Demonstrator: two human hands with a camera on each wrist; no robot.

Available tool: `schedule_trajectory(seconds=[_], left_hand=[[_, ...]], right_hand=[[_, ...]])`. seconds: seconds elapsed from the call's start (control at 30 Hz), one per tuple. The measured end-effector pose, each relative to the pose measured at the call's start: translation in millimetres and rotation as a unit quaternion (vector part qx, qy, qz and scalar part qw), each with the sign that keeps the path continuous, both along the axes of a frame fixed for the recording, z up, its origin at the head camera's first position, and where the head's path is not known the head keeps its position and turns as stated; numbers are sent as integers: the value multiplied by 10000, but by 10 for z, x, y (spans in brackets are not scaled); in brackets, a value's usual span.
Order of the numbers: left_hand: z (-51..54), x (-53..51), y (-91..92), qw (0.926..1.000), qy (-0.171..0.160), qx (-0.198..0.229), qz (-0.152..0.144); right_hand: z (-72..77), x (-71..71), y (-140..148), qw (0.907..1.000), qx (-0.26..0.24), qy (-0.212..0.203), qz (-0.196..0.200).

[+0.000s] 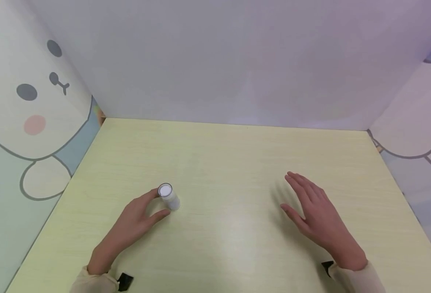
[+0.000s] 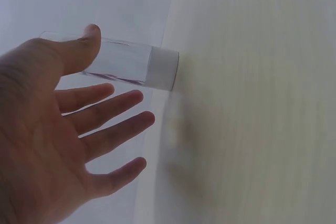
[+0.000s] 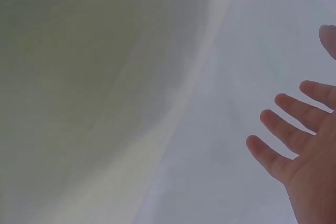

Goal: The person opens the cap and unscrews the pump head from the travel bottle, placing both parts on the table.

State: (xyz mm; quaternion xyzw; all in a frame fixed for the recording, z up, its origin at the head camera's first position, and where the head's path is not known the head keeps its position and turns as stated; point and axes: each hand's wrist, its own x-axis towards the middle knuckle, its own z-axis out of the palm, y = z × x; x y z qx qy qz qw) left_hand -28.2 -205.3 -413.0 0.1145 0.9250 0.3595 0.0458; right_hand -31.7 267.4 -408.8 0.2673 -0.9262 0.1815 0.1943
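A small cylindrical bottle [image 1: 172,200] stands upright on the table, left of the middle; it is clear-sided with white inside and a round top with a dark rim. Around its near-left side is my left hand [image 1: 135,219], thumb and forefinger spread apart at the bottle. In the left wrist view the fingers of that hand [image 2: 68,124] are straight, and the thumb overlaps the bottle [image 2: 128,61], whose white end is at the tabletop. Whether the skin touches it I cannot tell. My right hand [image 1: 319,215] hovers over the table's right part, fingers extended, holding nothing.
The pale wooden table [image 1: 223,162] meets a plain light wall [image 1: 219,61] at the back. Side panels with cartoon drawings [image 1: 36,101] stand at left and right. A black piece [image 1: 125,281] sits by the left cuff, another [image 1: 327,267] by the right cuff.
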Motion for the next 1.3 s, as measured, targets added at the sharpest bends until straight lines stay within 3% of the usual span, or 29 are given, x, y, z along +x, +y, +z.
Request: schedule_trajectory(seconds=[0.27, 0.53, 0.77, 1.3], left_hand=[[-34, -56, 91, 9995, 293, -91, 51], [-28, -76, 112, 9993, 365, -78, -19], [48, -87, 188, 9992, 337, -66, -190], [233, -67, 408, 9961, 477, -55, -745]], right_hand=[[28, -30, -53, 9999, -21, 23, 145], [87, -72, -132, 9996, -47, 10, 278], [202, -97, -289, 9988, -111, -221, 429], [327, -213, -669, 9925, -206, 317, 1161]])
